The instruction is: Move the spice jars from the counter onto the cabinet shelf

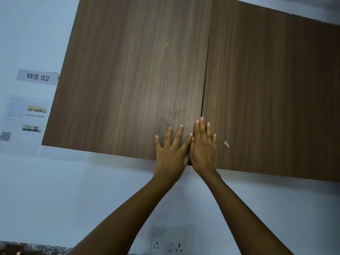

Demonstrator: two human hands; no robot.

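A brown wood-grain wall cabinet fills the upper view, both doors closed. My left hand point(170, 152) lies flat with spread fingers on the lower right corner of the left door point(128, 80). My right hand point(203, 148) presses flat on the lower left corner of the right door point(276, 98), right beside the seam. The two hands touch at the thumbs. No spice jar is in sight, and the shelf is hidden behind the doors.
A white wall surrounds the cabinet. A "WS 02" label point(38, 77) and printed sheets point(25, 118) hang at the left. A socket plate point(170, 240) sits low on the wall. A strip of speckled counter point(27, 249) shows at the bottom left.
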